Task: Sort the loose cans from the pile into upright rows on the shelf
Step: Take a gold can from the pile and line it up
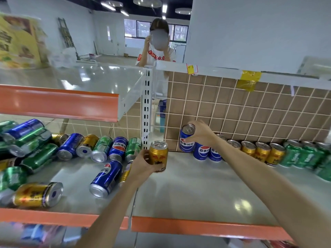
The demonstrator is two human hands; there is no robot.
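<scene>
My left hand [143, 162] grips an upright gold can [158, 155] above the shelf [188, 190], near the white upright post. My right hand [201, 133] holds a blue can [186, 138] by its top, upright, at the left end of the row by the tiled back wall. That row runs rightward: blue cans [202, 152], gold cans [261, 154], then green cans [300, 156], all upright. To the left lies the pile of loose cans [71, 151], blue, green and gold, on their sides.
A white slotted post [146, 108] divides the two shelf bays. An upper shelf with an orange edge [59, 102] overhangs the pile. The orange front lip [197, 224] runs along the shelf edge. A person [157, 51] stands behind the shelving.
</scene>
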